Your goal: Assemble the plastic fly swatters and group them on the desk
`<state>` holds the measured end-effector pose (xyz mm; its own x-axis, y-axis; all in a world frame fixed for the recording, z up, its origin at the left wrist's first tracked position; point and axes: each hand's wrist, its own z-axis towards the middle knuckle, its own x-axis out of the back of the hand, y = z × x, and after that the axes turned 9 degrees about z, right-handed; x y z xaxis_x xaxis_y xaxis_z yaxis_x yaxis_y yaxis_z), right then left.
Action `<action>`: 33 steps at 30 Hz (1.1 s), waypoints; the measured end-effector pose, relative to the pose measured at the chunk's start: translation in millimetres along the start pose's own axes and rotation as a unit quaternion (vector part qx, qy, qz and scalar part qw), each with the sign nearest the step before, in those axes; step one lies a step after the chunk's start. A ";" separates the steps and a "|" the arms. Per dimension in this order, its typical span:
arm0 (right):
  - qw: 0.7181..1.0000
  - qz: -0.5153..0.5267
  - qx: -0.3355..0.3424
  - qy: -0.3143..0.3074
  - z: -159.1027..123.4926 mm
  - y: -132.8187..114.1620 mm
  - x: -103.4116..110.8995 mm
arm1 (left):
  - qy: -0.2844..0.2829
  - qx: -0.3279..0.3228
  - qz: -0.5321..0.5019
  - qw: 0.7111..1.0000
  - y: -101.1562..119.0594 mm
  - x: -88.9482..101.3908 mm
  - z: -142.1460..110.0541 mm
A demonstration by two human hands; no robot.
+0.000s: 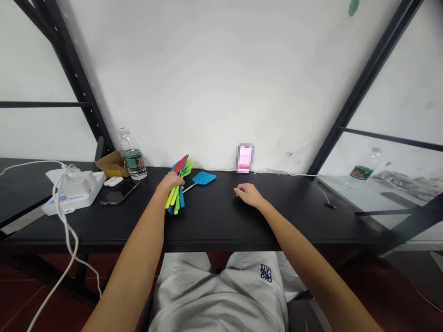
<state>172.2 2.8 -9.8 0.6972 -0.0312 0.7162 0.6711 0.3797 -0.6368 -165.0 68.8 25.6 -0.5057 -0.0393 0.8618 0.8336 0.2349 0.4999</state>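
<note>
On the black table, my left hand [170, 181] is closed round a bundle of fly swatters [177, 197] with yellow, green and blue handles. Their red, green and blue heads point toward the wall. To the right of the bundle lies a single blue fly swatter [204, 178], flat, with a thin pale rod running back toward my left hand. My right hand [248, 194] rests on the table further right. Its fingers are curled in, and nothing shows in them.
At the left are a water bottle [133, 157], a cardboard box [112, 165], a white case [113, 181], a black phone [120, 192] and a power strip [74, 196] with cables. A lit phone [245, 158] leans on the wall. A short cable [327, 201] lies at the right.
</note>
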 end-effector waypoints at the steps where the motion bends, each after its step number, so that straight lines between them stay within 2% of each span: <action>1: 1.000 0.000 -0.001 0.000 0.0 -0.1 0.0 | -0.022 0.015 -0.008 1.000 0.7 1.5 -1.0; 3: 1.000 0.000 -0.002 -0.001 0.3 0.5 -0.3 | -0.039 0.021 -0.028 0.999 2.0 3.4 -2.5; 6: 1.000 0.001 0.002 0.000 1.0 2.6 -1.4 | -0.034 0.016 -0.078 0.996 3.2 3.5 -4.5; 12: 1.000 0.000 0.008 0.002 0.9 2.9 -1.4 | -0.047 0.033 -0.209 0.976 4.4 3.1 -9.2; 16: 1.000 0.004 0.007 0.002 0.3 1.4 -0.6 | -0.042 0.021 -0.235 0.971 2.3 6.5 -8.9; 24: 1.000 0.000 0.009 0.002 1.5 4.2 -1.5 | -0.008 -0.034 -0.172 0.985 3.5 14.9 -15.9; 29: 1.000 0.000 0.008 -0.002 1.6 3.6 -1.6 | -0.012 -0.073 -0.080 0.994 5.2 14.0 -20.5; 33: 1.000 0.002 0.017 -0.001 1.7 4.3 -1.8 | 0.007 -0.055 -0.011 0.998 2.3 13.5 -16.3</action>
<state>173.4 6.1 -13.2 0.6999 -0.0273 0.7137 0.6589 0.4102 -0.6305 -166.3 53.0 39.8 -0.5216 -0.0579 0.8512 0.8420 0.1265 0.5245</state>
